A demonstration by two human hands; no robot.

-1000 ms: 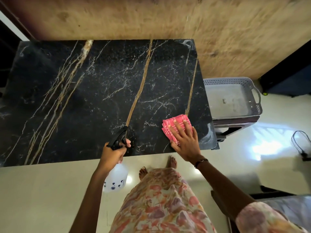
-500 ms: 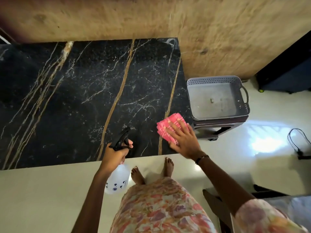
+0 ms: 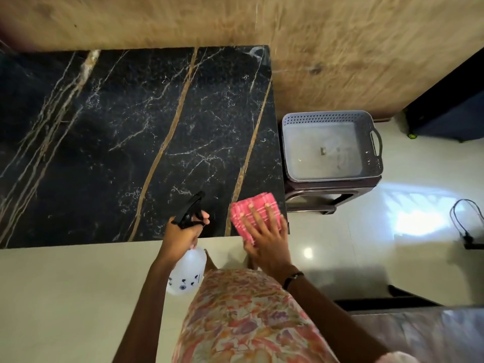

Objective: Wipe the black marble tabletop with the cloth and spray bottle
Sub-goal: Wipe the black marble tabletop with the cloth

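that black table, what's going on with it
A person is cleaning the black marble table. The right hand presses a folded pink cloth flat on the near right corner, partly over the edge. The left hand holds a spray bottle by its black trigger head, with the white body hanging below the table's near edge. A grey basket sits on a stool beside the table.

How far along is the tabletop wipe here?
Done: nothing provable; the black marble tabletop shows no wet streaks. In hand: right hand presses the pink cloth at the near right corner; left hand holds the spray bottle. Left: apparently everything else.
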